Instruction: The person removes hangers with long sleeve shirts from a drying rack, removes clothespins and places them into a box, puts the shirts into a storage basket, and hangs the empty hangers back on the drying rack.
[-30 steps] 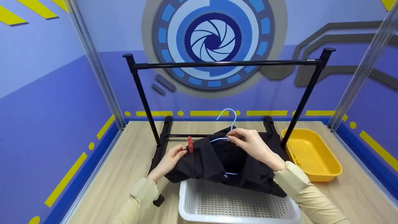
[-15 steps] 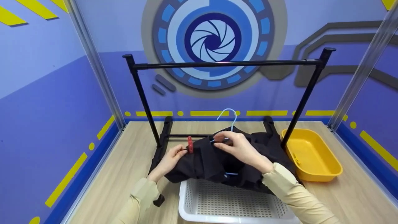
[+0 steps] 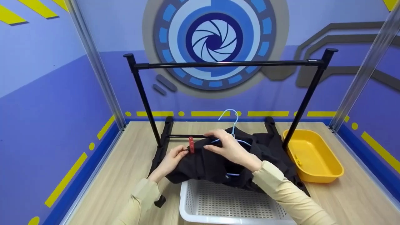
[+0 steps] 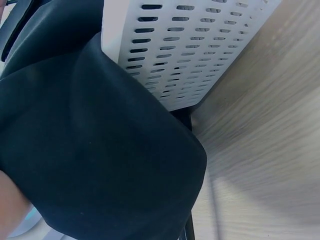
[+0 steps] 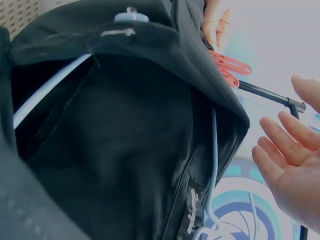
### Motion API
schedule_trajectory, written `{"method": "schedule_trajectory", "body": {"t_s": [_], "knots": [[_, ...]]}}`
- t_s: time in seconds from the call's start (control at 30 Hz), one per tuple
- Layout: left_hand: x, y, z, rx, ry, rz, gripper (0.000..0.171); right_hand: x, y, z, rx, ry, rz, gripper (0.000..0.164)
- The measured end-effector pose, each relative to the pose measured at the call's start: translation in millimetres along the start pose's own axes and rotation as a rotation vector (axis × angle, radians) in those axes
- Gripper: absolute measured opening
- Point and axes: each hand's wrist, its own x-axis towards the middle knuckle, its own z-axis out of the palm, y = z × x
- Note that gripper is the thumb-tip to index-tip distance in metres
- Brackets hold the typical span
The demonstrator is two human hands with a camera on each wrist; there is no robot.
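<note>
A black shirt [image 3: 203, 170] with a button at its collar lies draped over a light blue hanger [image 3: 237, 118], whose hook points up. My left hand [image 3: 170, 161] pinches the shirt's shoulder, close beside a red clothespin [image 3: 191, 146] clipped there. Over the collar, my right hand [image 3: 229, 149] has its fingers spread and holds nothing. In the right wrist view the open neck shows the hanger's arm [image 5: 215, 150] inside, and the right fingers [image 5: 290, 137] are apart from the cloth. Dark cloth [image 4: 100, 140] fills much of the left wrist view.
A white perforated basket [image 3: 184, 203] stands under the shirt's front edge. Behind, a black clothes rack [image 3: 231, 64] rises from the wooden table [image 3: 103, 187]. To the right is a yellow tray [image 3: 337, 168] with a small yellow clip-like piece [image 3: 298, 161].
My right hand has let go of the hanger near its neck and moved left across the collar, its fingers opening. The shirt's right side has settled lower; my left hand has stayed in place.
</note>
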Motion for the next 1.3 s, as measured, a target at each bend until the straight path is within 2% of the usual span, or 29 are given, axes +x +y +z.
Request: {"method": "schedule_trajectory", "body": {"t_s": [0.2,0.63,1.0,1.3], "knots": [[0.6,0.0,-0.9,-0.011,-0.011,-0.013,0.01,7.9,-2.6,6.3,-0.037,-0.037,-0.038,0.037],[1.6,0.2,-1.7,-0.015,-0.026,-0.009,0.01,30.0,-11.7,19.0,-0.182,-0.183,-0.041,0.046],[1.9,1.1,-2.1,-0.025,-0.031,-0.018,0.012,39.8,-12.1,29.2,-0.271,-0.227,-0.051,0.045],[1.3,-2.4,-1.2,-0.031,-0.018,0.032,0.01,41.5,-11.4,32.1,-0.297,-0.267,-0.03,0.041]]}}
